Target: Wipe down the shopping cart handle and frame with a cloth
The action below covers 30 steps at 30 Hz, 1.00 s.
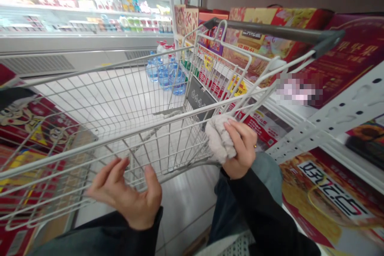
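Observation:
A wire shopping cart point(120, 140) fills the middle of the view, its dark handle point(270, 32) at the upper right. My right hand point(243, 148) grips a crumpled light-grey cloth point(220, 136) against the cart's near side, close to the handle end. The cloth covers the wires behind it. My left hand point(129, 192) is beside the same near side, farther left. Its fingers are apart and curved, with nothing in them; whether the fingertips touch the wires I cannot tell.
Shelves with red gift boxes point(354, 56) stand close on the right. More boxes point(39, 116) are stacked at the left beyond the cart's wires. Large water bottles point(177, 76) stand on the floor behind the cart, before a lit refrigerated display point(84, 44).

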Each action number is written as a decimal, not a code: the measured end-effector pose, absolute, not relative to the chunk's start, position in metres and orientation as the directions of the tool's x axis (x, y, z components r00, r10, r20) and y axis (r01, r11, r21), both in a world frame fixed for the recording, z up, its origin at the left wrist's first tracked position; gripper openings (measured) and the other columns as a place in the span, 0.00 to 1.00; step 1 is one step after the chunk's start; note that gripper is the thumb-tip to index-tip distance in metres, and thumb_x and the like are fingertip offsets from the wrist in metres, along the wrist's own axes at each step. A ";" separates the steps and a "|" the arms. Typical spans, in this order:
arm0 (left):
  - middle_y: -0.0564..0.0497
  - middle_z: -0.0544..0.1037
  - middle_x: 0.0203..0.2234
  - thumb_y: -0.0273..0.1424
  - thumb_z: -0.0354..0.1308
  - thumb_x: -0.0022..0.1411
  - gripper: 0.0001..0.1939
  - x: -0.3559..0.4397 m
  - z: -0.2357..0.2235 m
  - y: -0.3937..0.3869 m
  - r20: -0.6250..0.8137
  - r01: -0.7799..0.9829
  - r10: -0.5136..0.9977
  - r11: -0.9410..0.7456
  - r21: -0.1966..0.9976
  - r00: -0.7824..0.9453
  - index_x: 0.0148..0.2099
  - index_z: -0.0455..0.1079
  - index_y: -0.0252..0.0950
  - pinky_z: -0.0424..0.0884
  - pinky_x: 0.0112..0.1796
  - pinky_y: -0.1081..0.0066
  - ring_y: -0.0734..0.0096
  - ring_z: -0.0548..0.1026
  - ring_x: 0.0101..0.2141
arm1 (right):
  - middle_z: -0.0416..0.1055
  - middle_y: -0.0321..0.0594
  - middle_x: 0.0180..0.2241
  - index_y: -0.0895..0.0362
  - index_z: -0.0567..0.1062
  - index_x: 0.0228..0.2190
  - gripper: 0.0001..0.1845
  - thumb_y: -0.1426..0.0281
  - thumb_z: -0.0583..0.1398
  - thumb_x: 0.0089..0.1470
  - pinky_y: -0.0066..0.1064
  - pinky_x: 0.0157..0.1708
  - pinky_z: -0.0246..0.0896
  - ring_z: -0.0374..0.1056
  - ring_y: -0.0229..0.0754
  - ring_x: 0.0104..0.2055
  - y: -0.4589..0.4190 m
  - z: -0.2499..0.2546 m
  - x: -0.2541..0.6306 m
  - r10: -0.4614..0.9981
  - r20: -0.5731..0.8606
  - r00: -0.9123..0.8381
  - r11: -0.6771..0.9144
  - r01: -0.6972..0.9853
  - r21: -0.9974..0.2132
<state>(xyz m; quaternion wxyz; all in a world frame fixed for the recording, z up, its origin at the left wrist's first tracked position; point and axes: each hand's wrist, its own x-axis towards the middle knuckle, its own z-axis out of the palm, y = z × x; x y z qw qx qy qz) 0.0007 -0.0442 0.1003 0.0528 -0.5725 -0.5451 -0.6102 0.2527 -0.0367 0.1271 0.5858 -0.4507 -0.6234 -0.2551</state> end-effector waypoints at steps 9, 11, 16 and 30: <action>0.44 0.76 0.48 0.44 0.63 0.60 0.33 -0.024 0.084 -0.024 0.522 0.591 0.750 -0.220 0.776 -0.406 0.64 0.64 0.37 0.76 0.47 0.59 0.60 0.79 0.41 | 0.77 0.49 0.51 0.54 0.72 0.62 0.27 0.73 0.59 0.62 0.46 0.54 0.74 0.72 0.52 0.55 -0.027 0.062 0.221 0.439 0.898 0.003 0.506 0.825 -0.250; 0.45 0.77 0.47 0.45 0.63 0.60 0.32 -0.027 0.084 -0.024 0.505 0.592 0.764 -0.203 0.780 -0.402 0.62 0.65 0.38 0.76 0.46 0.59 0.60 0.79 0.40 | 0.76 0.48 0.53 0.51 0.70 0.63 0.29 0.73 0.59 0.61 0.47 0.54 0.73 0.72 0.52 0.56 -0.025 0.068 0.224 0.418 0.907 0.047 0.497 0.825 -0.271; 0.45 0.78 0.48 0.47 0.63 0.58 0.33 -0.015 0.090 -0.030 0.442 0.609 0.775 -0.094 0.787 -0.451 0.61 0.64 0.40 0.74 0.47 0.55 0.53 0.80 0.43 | 0.73 0.48 0.55 0.48 0.69 0.64 0.30 0.70 0.60 0.61 0.54 0.56 0.70 0.71 0.55 0.57 -0.016 0.106 0.235 0.291 0.936 0.198 0.460 0.829 -0.318; 0.44 0.74 0.50 0.49 0.63 0.57 0.32 0.003 0.080 -0.047 0.428 0.568 0.839 -0.182 0.802 -0.337 0.58 0.63 0.40 0.76 0.44 0.56 0.54 0.80 0.43 | 0.76 0.47 0.52 0.49 0.74 0.60 0.27 0.70 0.64 0.59 0.51 0.54 0.70 0.73 0.53 0.54 -0.024 0.102 0.254 0.298 0.913 0.280 0.416 0.822 -0.388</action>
